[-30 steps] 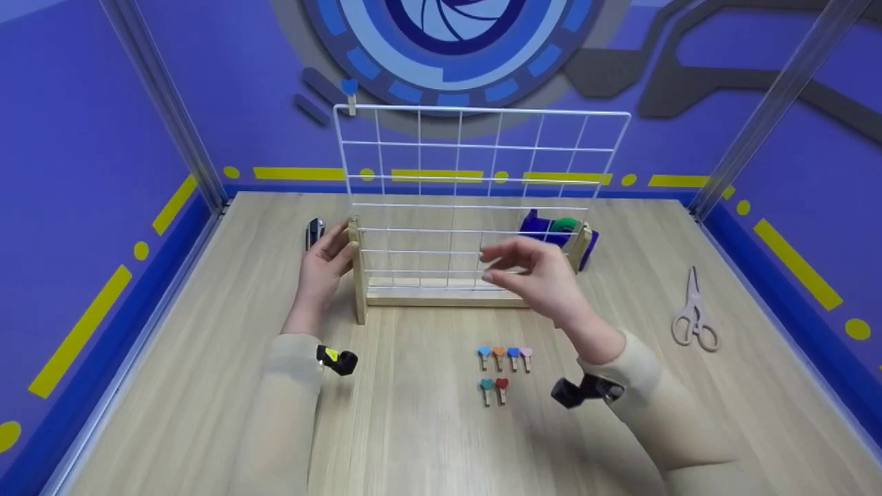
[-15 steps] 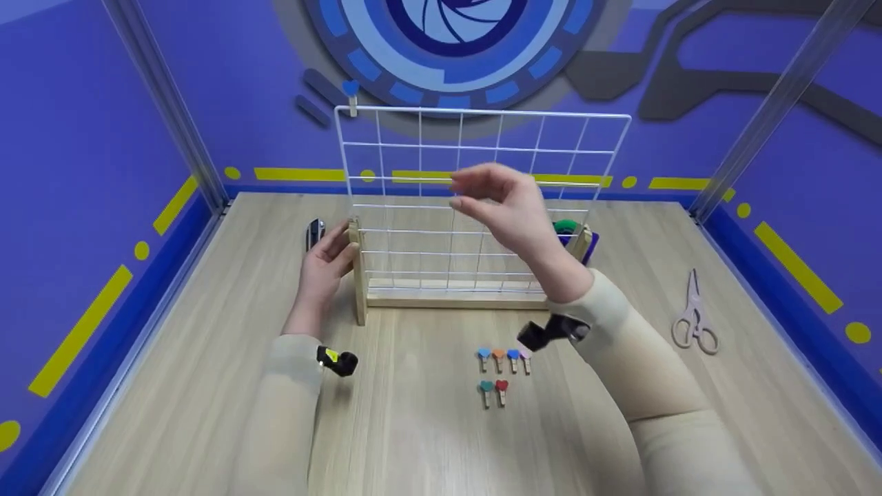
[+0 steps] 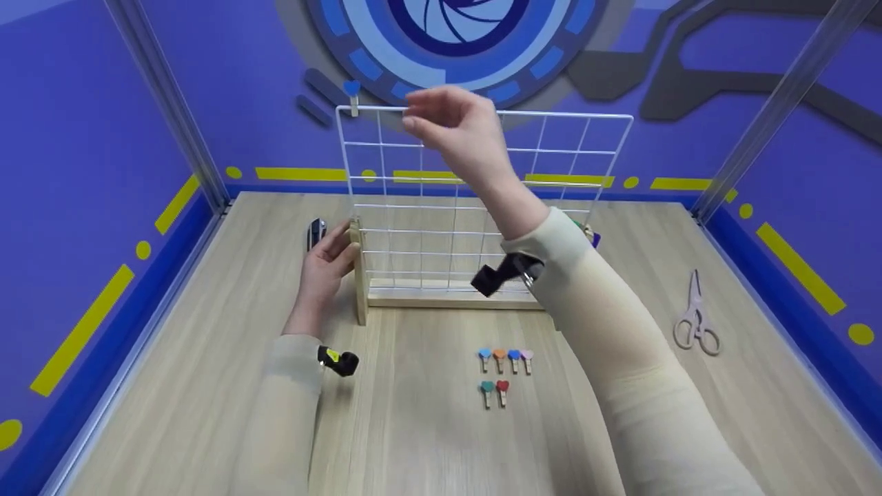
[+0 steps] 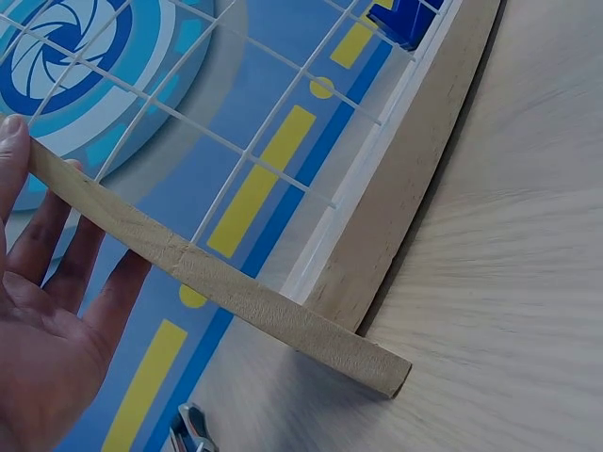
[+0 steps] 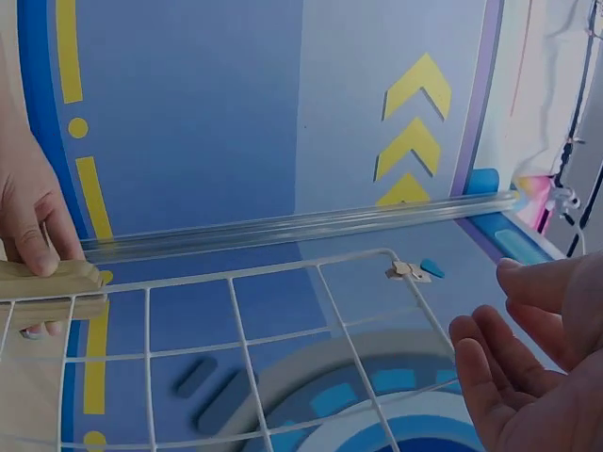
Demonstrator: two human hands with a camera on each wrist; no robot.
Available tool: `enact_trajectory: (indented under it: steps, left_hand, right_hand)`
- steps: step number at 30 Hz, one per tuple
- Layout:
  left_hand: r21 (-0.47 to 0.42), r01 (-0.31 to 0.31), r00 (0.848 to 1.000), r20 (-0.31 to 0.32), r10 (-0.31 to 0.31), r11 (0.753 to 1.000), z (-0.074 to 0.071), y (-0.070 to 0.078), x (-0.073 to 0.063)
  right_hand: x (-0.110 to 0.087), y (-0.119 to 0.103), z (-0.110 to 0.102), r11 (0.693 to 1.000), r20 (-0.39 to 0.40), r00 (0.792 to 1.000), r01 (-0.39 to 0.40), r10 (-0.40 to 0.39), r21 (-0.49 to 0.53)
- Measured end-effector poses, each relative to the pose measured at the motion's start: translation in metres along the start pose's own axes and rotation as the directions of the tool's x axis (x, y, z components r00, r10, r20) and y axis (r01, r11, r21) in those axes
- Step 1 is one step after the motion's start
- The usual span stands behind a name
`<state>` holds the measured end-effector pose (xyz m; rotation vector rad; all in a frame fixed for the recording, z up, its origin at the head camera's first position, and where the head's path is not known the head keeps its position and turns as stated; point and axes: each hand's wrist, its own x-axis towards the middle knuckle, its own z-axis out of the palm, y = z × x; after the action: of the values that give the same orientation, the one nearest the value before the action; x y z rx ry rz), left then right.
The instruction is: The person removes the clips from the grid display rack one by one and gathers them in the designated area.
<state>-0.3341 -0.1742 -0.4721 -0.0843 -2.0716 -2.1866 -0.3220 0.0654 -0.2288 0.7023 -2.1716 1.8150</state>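
Note:
A white wire grid (image 3: 551,114) stands upright in a wooden stand (image 3: 455,302). My left hand (image 3: 326,265) grips the stand's left post (image 4: 188,259), thumb on one side and fingers behind. Raised before the grid's top edge, my right hand (image 3: 462,127) has its thumb and fingers bent but apart. Nothing shows between them in the right wrist view. Left of that hand, a wooden clothespin with a blue heart (image 3: 353,96) is clipped at the grid's top left corner. Several heart clothespins, among them a red one (image 3: 502,393) and an orange one (image 3: 499,359), lie on the table in two rows.
Scissors (image 3: 696,320) lie at the right of the table (image 3: 413,441). A dark and silver tool (image 3: 316,233) lies behind my left hand. Partly hidden behind the right post is a blue and green object (image 3: 594,238). Patterned walls (image 3: 83,172) enclose the table.
My right hand has risen from the grid's lower right part and moved left to its top edge. My left hand stays on the post.

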Motion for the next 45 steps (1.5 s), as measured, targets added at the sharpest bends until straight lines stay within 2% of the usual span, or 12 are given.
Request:
enact_trajectory:
  steps: [5,9,15,18,22,30,37,45]
  left_hand:
    - [-0.016,-0.010,1.000,-0.008,0.010,1.000,0.002,0.000,-0.001]
    - [-0.050,-0.026,1.000,-0.016,0.025,0.998,0.003,-0.001,0.000]
    - [-0.026,-0.019,1.000,-0.014,0.019,0.999,0.001,0.001,0.000]
    - [-0.022,-0.009,1.000,-0.013,0.009,1.000,0.001,0.002,0.000]
    - [-0.019,-0.005,1.000,-0.009,0.004,1.000,0.002,0.002,0.000]
    - [-0.008,-0.012,1.000,-0.003,0.012,1.000,0.002,0.002,-0.001]
    - [-0.008,0.012,1.000,-0.025,-0.012,1.000,0.002,0.002,-0.001]
    - [-0.020,0.004,1.000,-0.024,-0.005,1.000,0.004,0.001,0.000]
  right_hand:
    - [0.018,-0.009,0.014,0.999,-0.008,1.000,-0.001,0.002,0.034]
    - [0.029,-0.016,0.027,0.999,0.010,0.999,-0.036,0.036,0.035]
    - [0.039,-0.025,0.047,0.990,0.031,0.997,-0.073,0.077,-0.119]
    - [0.044,-0.025,0.054,0.971,0.034,0.994,-0.094,0.104,-0.221]
    - [0.048,-0.022,0.058,0.948,0.026,0.988,-0.140,0.154,-0.287]
    - [0.049,-0.018,0.060,0.963,-0.015,0.990,-0.139,0.140,-0.232]
    - [0.048,-0.016,0.061,0.976,-0.016,0.993,-0.120,0.119,-0.184]
    - [0.045,-0.013,0.057,0.980,-0.035,0.995,-0.101,0.096,-0.173]
